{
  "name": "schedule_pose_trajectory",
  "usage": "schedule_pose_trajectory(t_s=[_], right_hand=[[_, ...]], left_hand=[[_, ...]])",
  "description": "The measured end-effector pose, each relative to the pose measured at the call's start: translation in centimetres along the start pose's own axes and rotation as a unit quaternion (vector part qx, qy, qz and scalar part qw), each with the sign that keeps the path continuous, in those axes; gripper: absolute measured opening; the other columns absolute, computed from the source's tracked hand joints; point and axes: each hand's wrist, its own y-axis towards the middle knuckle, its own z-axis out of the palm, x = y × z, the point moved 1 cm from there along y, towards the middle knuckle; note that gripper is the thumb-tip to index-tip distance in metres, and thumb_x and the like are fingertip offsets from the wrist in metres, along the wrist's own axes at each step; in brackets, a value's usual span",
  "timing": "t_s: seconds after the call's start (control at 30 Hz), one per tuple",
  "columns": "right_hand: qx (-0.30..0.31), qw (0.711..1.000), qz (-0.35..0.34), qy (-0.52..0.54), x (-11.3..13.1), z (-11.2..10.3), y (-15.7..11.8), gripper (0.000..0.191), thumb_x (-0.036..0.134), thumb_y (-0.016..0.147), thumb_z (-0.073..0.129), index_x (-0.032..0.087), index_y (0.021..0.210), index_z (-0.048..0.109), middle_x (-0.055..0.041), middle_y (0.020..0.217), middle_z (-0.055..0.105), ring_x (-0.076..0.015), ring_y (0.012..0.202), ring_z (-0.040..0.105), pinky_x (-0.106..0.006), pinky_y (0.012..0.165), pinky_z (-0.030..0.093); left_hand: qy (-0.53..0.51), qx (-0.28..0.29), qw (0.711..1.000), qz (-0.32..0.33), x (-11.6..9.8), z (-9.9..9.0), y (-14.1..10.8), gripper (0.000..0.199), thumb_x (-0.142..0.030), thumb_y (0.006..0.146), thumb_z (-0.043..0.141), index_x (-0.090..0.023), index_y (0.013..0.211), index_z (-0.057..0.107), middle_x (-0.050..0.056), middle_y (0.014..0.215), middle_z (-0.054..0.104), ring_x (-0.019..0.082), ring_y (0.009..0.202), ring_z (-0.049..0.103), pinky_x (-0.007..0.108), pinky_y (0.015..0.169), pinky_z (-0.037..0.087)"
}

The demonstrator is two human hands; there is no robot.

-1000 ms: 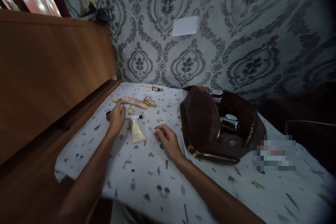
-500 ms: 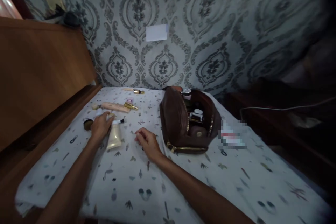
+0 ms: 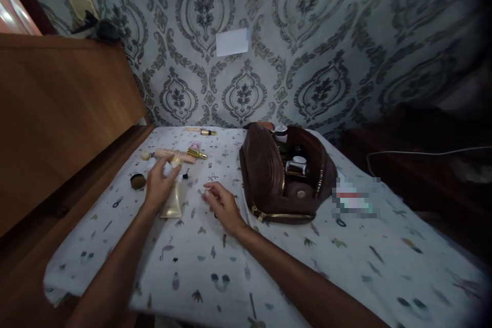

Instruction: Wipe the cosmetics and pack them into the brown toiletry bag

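Moved: left hand (image 3: 157, 183), rightward, nearer 1 cream squeeze tube (image 3: 172, 205) at its 5 o'clock. Grip: curled around 1 white container (image 3: 167, 169) at 1 o'clock, apparently steadying it. Right hand (image 3: 225, 209): half-curled, cannot tell if pinching. Brown zip bag (image 3: 261, 169), 2 o'clock of it: unzipped, presumably for access.

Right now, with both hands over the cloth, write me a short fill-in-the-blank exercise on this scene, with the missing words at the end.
1. The right hand is farther from the cream-coloured tube than the ____ is.
2. Seen from the head camera, the brown bag stands to the ____ of both hands.
3. The top of the bag is ____, not closed.
4. The background colour of the printed cloth is ____.

Missing words: left hand; right; open; white.
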Motion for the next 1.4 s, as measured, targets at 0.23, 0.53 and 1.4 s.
schedule_pose_trajectory(t_s=[0.23, 0.53, 1.4], right_hand=[[-0.028, 0.993, -0.01, 0.117, -0.6, -0.1, 0.4, 0.044, 0.047, 0.084, 0.062, 0.022, 0.121, 0.058, -0.0035, 0.097, 0.061, -0.0134, 0.072, 0.061, -0.023, 0.054, 0.05], [-0.078, 0.992, -0.018, 0.102, -0.8, -0.5, 0.7, 0.038, 0.037, 0.075, 0.07, 0.022, 0.108, 0.059, -0.0022, 0.095, 0.065, -0.016, 0.079, 0.06, -0.026, 0.063, 0.05], [-0.093, 0.974, -0.181, -0.104, 1.2, 0.0, -1.2, 0.044, 0.024, 0.071, 0.083, 0.024, 0.112, 0.067, -0.0041, 0.11, 0.073, -0.0215, 0.104, 0.063, -0.035, 0.095, 0.048]], left_hand=[[0.013, 0.055, 0.964, 0.261, -5.2, 1.8, -4.4, 0.035, -0.031, 0.093, 0.055, -0.016, 0.124, 0.06, 0.01, 0.107, 0.066, 0.026, 0.101, 0.062, 0.036, 0.086, 0.05], [-0.154, 0.161, 0.949, 0.224, -5.5, 1.0, -4.4, 0.043, -0.027, 0.096, 0.045, -0.022, 0.138, 0.047, 0.011, 0.129, 0.056, 0.026, 0.123, 0.052, 0.042, 0.104, 0.043], [-0.524, 0.237, 0.753, -0.32, -6.8, 3.5, -5.5, 0.063, -0.059, 0.072, 0.073, -0.018, 0.12, 0.066, 0.008, 0.103, 0.076, 0.024, 0.093, 0.07, 0.031, 0.078, 0.057]])
